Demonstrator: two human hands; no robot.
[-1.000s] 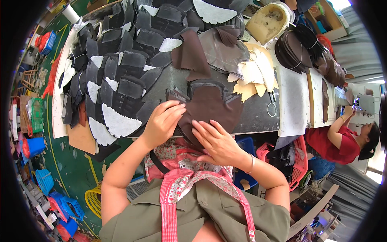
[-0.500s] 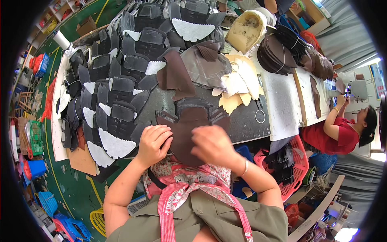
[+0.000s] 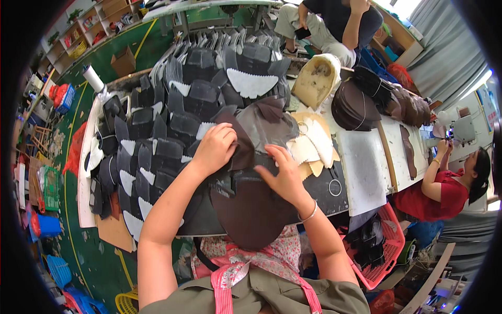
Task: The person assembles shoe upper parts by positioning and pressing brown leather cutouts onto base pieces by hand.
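The person works at a dark table board (image 3: 196, 222) with two bare hands. The left hand (image 3: 215, 149) has its fingers bent and close together, and the fingertips lie at the left edge of a loose brown sheet (image 3: 243, 149). If they pinch it, I cannot tell. The right hand (image 3: 285, 175) is spread, with its thumb well apart from the fingers; its fingertips are over the lower side of a stack of brown sheets (image 3: 274, 125), and I see nothing held in it. The loose sheet lies between the two hands, partly upon this stack.

Nearer to the body is a rounded brown piece (image 3: 253, 212), flat on the board, its lower end passing over the table edge before the floral apron (image 3: 282, 243). To the left there are many black pieces (image 3: 170, 149) in overlapping rows, some with white toothed parts (image 3: 252, 83). On the right of the stack lie cream pieces (image 3: 316, 141), and just below them a metal ring (image 3: 335, 187). A co-worker in red (image 3: 431, 193) sits farther right, at a sewing machine (image 3: 463, 128).
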